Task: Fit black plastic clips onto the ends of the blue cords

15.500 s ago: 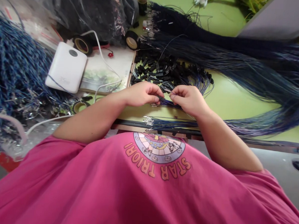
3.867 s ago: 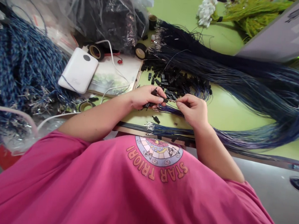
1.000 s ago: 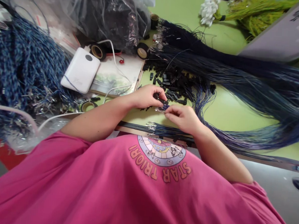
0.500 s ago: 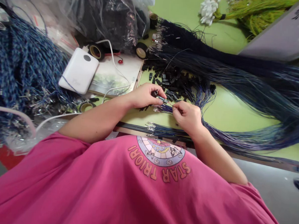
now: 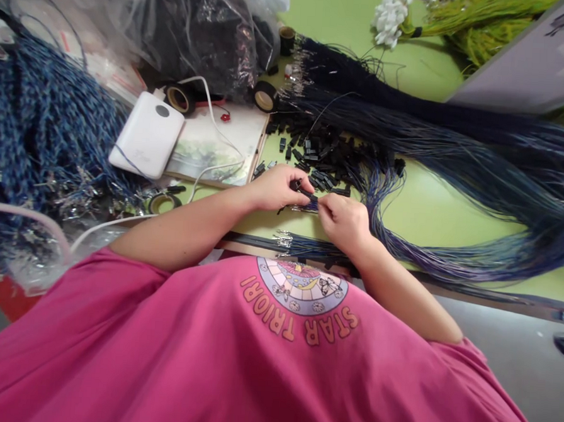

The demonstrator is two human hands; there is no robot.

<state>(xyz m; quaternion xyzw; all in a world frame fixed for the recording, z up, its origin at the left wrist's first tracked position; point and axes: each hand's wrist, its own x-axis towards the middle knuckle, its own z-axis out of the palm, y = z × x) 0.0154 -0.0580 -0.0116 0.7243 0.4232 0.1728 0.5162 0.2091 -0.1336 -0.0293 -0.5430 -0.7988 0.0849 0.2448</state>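
Note:
Between the thumb and fingers of my left hand (image 5: 283, 187) is a small black connector housing (image 5: 311, 195). My right hand (image 5: 345, 219) is pinched right at the housing's end, close against the left fingertips; the wire end it seems to grip is hidden by the fingers. Under both hands runs a bundle of blue and purple wires (image 5: 374, 209) with metal terminals on the ends. Just beyond my fingers lies a pile of loose black connector housings (image 5: 325, 151). Nearer my body, another row of wires with silvery terminals (image 5: 284, 239) lies along the table edge.
A thick hank of dark blue wires (image 5: 423, 130) stretches to the right. On the left are a white power bank (image 5: 148, 135) with a cable, a book (image 5: 214, 144), tape rolls (image 5: 266, 97) and twisted blue wires (image 5: 46, 110). White connectors (image 5: 391, 18) on yellow-green wires lie at the back.
My right hand has moved left, closing the gap to my left hand. The connector housing and thin wire seen between them earlier are now mostly covered by fingers.

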